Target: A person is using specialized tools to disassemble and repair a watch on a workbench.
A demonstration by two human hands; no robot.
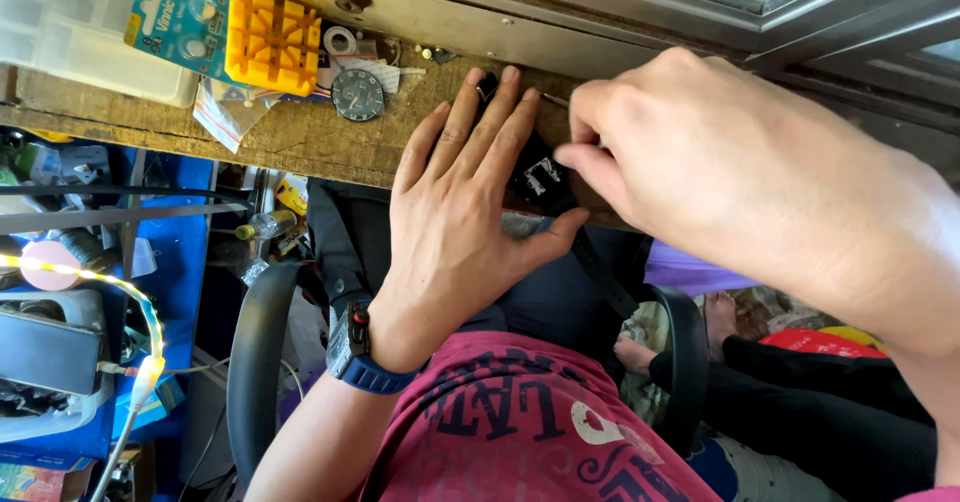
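Note:
My left hand [468,212] lies flat, fingers together, pressing a black wristwatch [541,177] with a black strap against the worn wooden workbench [300,132]. Only the watch's buckle part and some strap show past my fingers. My right hand [720,177] is pinched on a thin metal tool [556,100] whose tip pokes out by the watch. A blue-strapped watch sits on my left wrist [352,347].
A yellow plastic watch-holder block [272,40], a teal card of button batteries [180,22], a loose dark watch dial [357,95] and a clear plastic box [80,27] lie on the bench's left. Blue shelves with clutter [90,292] stand below left. Someone's bare foot [720,314] is at lower right.

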